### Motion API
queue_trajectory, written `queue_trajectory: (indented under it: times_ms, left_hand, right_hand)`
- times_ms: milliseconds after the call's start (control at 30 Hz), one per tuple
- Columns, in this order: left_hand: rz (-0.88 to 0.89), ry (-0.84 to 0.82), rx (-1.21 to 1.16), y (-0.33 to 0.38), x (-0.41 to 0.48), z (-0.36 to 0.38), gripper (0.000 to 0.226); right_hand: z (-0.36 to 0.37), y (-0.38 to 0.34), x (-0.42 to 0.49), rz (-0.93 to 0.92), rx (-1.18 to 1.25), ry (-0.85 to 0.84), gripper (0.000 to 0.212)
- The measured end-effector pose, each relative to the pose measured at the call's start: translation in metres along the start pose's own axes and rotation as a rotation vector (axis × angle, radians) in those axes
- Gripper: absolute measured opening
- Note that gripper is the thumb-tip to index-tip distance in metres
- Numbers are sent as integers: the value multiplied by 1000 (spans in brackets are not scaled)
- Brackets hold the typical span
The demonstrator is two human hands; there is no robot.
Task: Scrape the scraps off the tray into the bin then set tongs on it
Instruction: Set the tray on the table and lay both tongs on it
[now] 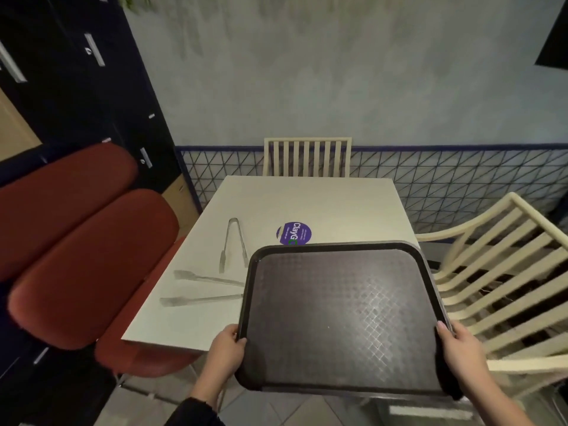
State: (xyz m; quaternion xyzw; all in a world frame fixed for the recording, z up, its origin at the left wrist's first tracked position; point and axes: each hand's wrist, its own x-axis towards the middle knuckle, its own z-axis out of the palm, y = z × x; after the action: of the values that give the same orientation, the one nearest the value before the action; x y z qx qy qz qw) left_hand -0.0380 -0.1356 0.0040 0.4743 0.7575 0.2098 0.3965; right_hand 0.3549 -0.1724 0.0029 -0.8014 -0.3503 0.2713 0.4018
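View from the head camera. A dark tray (338,302) is held above the near right corner of the tabletop (307,198). The left grip (226,352) clasps its near left rim and the right grip (458,345) clasps its near right rim, thumbs on top. It cannot be told whether the tray's far edge rests on the tabletop or hangs just above it.

Progress: the patterned tray surface shows no scraps, only reflected light, so the scraping step appears finished. No bin is in view. What remains, by this reading, is to set the tray down and lay tongs on it.

Two candidates lie to the tray's left: small tongs (234,241) with the hinge at the far end, and long tongs (209,278) spread open towards the red bench (76,241). The joined end of the long tongs meets or passes under the tray's left rim.

Edges and room: the tray hides the tabletop's near right corner, and its right rim stands near a slatted chair (528,364). Open surface lies ahead, beyond a purple sticker (294,233), so sliding the tray forward looks safer than moving it left, where it would likely push the tongs towards the tabletop's left edge.
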Motion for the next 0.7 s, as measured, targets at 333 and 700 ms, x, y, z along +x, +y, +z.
queue_trajectory:
  times_ms: [333, 700]
  left_hand:
    - [-41, -33, 347, 52, 77, 24, 27]
    - [-9, -114, 527, 62, 115, 31, 23]
  right_hand:
    - [42, 4, 86, 39, -184, 18, 18]
    - [66, 16, 108, 132, -322, 61, 18]
